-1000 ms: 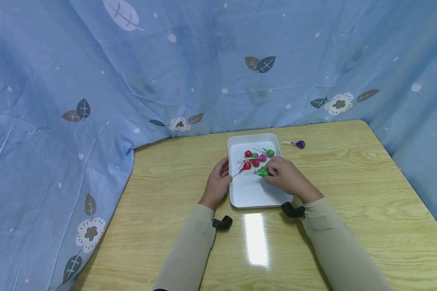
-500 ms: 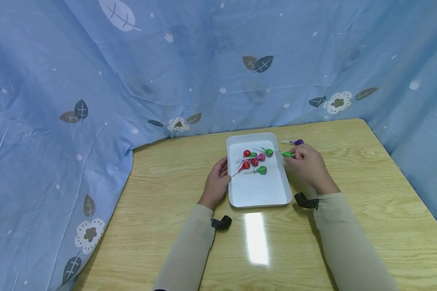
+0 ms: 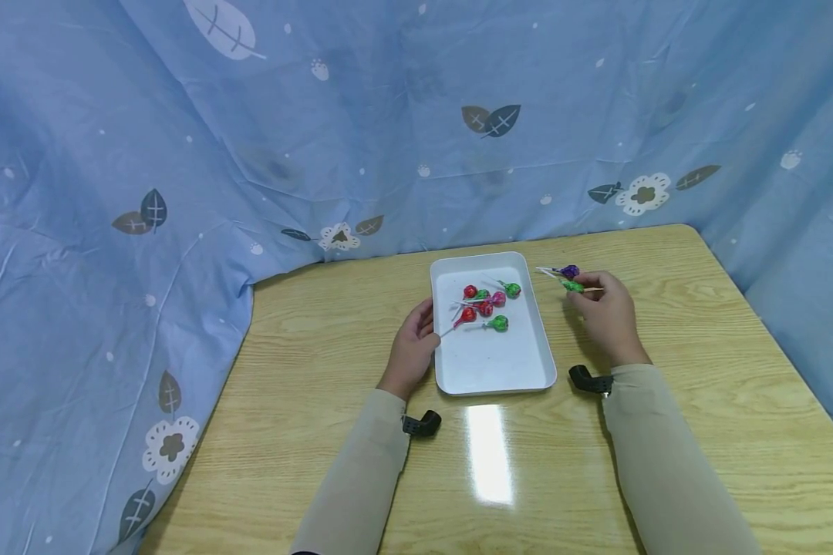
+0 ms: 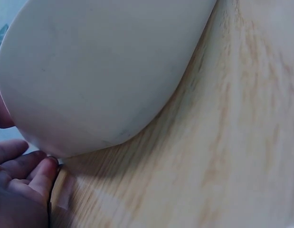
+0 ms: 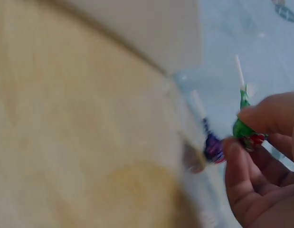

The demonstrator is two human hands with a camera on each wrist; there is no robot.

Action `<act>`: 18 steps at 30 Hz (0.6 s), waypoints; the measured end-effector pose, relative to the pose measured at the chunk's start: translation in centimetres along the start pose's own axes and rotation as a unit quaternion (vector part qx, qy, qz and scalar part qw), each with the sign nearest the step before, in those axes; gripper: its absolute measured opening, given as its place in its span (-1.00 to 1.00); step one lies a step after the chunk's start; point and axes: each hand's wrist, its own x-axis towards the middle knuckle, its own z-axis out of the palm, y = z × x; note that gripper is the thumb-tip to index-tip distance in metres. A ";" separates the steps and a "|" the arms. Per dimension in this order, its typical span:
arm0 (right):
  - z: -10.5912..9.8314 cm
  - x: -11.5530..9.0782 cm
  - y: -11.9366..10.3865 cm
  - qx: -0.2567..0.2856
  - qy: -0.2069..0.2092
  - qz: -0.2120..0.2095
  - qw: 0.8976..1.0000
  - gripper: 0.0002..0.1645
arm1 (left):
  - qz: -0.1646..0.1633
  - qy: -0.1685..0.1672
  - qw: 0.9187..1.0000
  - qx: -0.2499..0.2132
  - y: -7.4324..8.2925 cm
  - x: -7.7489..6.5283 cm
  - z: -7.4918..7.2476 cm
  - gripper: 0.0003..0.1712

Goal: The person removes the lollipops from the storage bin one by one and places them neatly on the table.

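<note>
My right hand [image 3: 607, 316] pinches a green-wrapped lollipop [image 5: 241, 127] by its round head, just right of the white tray [image 3: 493, 370]. A purple-wrapped lollipop [image 3: 568, 271] lies right behind it on the table, its stick pointing left. In the right wrist view the two lollipops appear side by side; whether they touch I cannot tell. My left hand [image 3: 412, 348] grips the tray's left side, thumb at the rim and fingers against the outer wall. Inside the tray are several lollipops, among them a red one [image 3: 468, 314], a pink one [image 3: 497, 299] and a green one [image 3: 500, 324].
The wooden table [image 3: 319, 362] carries the tray near its back edge. A blue patterned curtain [image 3: 361, 116] hangs behind and at both sides. Light glares off the tabletop in front of the tray.
My right hand has lifted a green lollipop out of the tray and carried it right, over the rim, to beside the purple one. The left hand stays at the tray.
</note>
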 end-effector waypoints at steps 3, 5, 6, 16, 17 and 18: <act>0.2 0.1 0.7 -0.011 0.026 0.007 1.000 -0.55 | -0.004 0.002 1.000 0.003 0.0 0.0 0.1 -0.13; 0.3 0.2 1.1 -0.014 0.039 0.010 0.999 -0.57 | -0.005 0.002 1.000 0.005 0.0 -0.1 0.1 -0.13; 0.4 0.3 1.3 -0.016 0.042 0.011 0.999 -0.58 | -0.006 0.002 1.000 0.006 0.0 -0.1 0.1 -0.13; 0.4 1.2 2.3 -0.017 0.026 0.003 1.000 -0.57 | -0.001 0.002 1.000 0.010 0.2 -0.1 0.0 -0.12; 0.4 1.3 2.4 -0.018 0.023 0.002 1.000 -0.57 | -0.001 0.002 1.000 0.011 0.2 -0.1 0.0 -0.12; 0.4 1.3 2.4 -0.018 0.021 0.002 1.000 -0.57 | -0.001 0.002 1.000 0.011 0.2 -0.1 0.0 -0.12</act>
